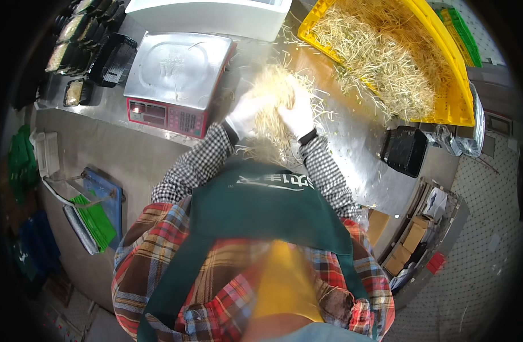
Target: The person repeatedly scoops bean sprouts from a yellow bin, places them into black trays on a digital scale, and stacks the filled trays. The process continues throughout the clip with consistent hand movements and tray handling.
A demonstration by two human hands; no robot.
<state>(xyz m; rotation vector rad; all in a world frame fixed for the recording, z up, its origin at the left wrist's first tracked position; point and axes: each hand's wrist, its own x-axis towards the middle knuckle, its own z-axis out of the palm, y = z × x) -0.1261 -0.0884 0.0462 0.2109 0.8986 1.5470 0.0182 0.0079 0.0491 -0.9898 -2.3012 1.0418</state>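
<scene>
My left hand (245, 114), in a white glove, and my right hand (298, 109), gloved alike, are on either side of a bunch of bean sprouts (271, 98) above the metal table. Both are closed around the bunch, though the picture is blurred there. Loose sprouts hang below the hands and lie beside the right one. Left of my hands stands a digital scale (174, 70) with a steel pan and a red keypad front. At the upper right a yellow plastic crate (451, 51) is tipped towards the table, with a heap of sprouts (372, 60) spilling over its near edge.
Several filled black trays (73, 28) are stacked at the upper left, near empty black trays (112, 60) and one small filled tray (75, 92). A white foam box (210, 19) stands behind the scale. Another black tray (404, 150) lies at the right table edge, above a box of cardboard pieces (411, 239).
</scene>
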